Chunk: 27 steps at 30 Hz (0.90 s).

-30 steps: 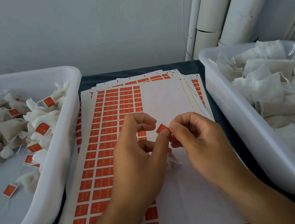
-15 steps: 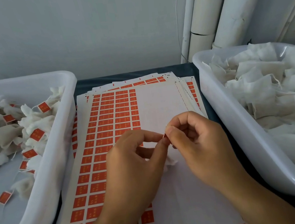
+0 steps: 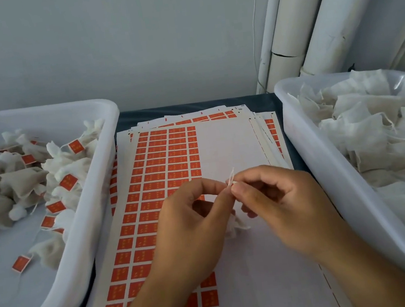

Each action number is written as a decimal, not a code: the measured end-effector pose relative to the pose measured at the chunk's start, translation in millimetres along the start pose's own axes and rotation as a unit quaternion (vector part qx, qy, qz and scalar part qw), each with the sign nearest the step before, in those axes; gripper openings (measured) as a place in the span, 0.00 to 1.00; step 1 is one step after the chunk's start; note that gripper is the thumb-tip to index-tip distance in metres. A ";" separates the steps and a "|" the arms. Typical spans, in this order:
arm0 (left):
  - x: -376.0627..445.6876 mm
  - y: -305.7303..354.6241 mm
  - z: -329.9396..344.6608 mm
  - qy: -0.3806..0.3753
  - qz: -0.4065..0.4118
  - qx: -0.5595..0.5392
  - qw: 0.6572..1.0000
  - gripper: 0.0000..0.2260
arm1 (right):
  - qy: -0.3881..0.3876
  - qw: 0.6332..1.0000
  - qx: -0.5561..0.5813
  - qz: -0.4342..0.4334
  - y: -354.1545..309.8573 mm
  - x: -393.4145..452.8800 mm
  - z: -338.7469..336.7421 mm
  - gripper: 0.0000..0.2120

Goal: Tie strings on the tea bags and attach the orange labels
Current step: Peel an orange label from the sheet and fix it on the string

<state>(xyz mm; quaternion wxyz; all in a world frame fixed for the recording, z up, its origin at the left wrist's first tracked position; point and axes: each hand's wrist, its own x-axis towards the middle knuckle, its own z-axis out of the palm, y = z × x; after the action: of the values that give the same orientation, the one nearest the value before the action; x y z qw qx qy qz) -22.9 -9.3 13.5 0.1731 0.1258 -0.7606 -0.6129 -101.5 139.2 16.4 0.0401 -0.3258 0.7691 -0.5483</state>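
Both hands pinch one white string end over the label sheets, centre of the frame.

The left hand point(image 3: 192, 228) and right hand point(image 3: 285, 209) meet fingertip to fingertip, each pinching the string point(image 3: 231, 176), whose loose end sticks up just above them. A white tea bag point(image 3: 235, 224) shows below, between the palms. Whether an orange label sits in the pinch cannot be told. Under the hands lies the stack of orange label sheets point(image 3: 169, 162) on the dark surface point(image 3: 190, 107). At left, a white tub point(image 3: 99, 191) holds labelled tea bags point(image 3: 21, 185); at right, another tub point(image 3: 325, 163) holds unlabelled bags point(image 3: 372, 132).
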 end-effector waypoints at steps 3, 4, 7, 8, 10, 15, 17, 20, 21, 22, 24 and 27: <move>1.6 -2.1 -1.2 -0.016 0.000 0.001 1.000 0.06 | 0.023 1.000 0.002 0.003 1.2 0.8 -0.4 0.10; 2.1 -2.7 -0.8 -0.020 0.000 0.004 1.000 0.06 | 0.031 0.999 0.003 0.004 1.7 1.3 -0.7 0.10; 3.4 -6.6 0.7 -0.005 0.009 0.007 1.000 0.05 | 0.060 0.998 0.023 0.015 3.9 4.3 -1.3 0.10; 3.7 -7.5 0.2 -0.001 0.014 0.002 1.000 0.06 | 0.065 0.997 0.033 0.024 4.3 5.5 -1.5 0.11; 4.4 -8.1 -2.4 -0.017 0.034 0.008 0.999 0.07 | 0.059 0.997 0.045 0.038 4.7 7.8 -1.6 0.12; 5.2 -13.6 -2.9 -0.075 0.063 0.155 0.983 0.10 | 0.051 0.998 0.025 0.036 0.8 12.0 3.8 0.11; 6.6 -16.8 -1.5 -0.055 0.072 0.186 0.978 0.07 | 0.060 0.997 0.027 0.028 -3.4 13.5 6.2 0.11; 8.5 -20.0 -2.7 -0.040 0.075 0.161 0.983 0.04 | 0.078 0.996 0.036 0.013 -10.7 17.3 9.0 0.12; 8.8 -20.1 -3.4 -0.037 0.074 0.150 0.985 0.03 | 0.085 0.996 0.036 0.009 -13.1 19.0 10.3 0.12; 8.8 -19.4 -3.7 -0.035 0.072 0.142 0.987 0.03 | 0.090 0.995 0.032 0.007 -15.1 21.0 11.7 0.11; 8.5 -18.4 -3.5 -0.031 0.072 0.129 0.989 0.04 | 0.098 0.995 0.022 0.005 -19.5 25.2 15.2 0.09; 5.2 -10.5 -3.6 -0.006 0.061 0.063 0.996 0.13 | 0.107 0.994 -0.009 -0.011 -35.4 33.7 19.3 0.11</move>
<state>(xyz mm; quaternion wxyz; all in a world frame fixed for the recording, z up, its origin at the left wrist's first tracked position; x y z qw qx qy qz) -26.3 -16.9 4.6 0.1977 0.0862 -0.8053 -0.5523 -103.7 98.5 49.5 -0.0513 -0.2738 0.7706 -0.5732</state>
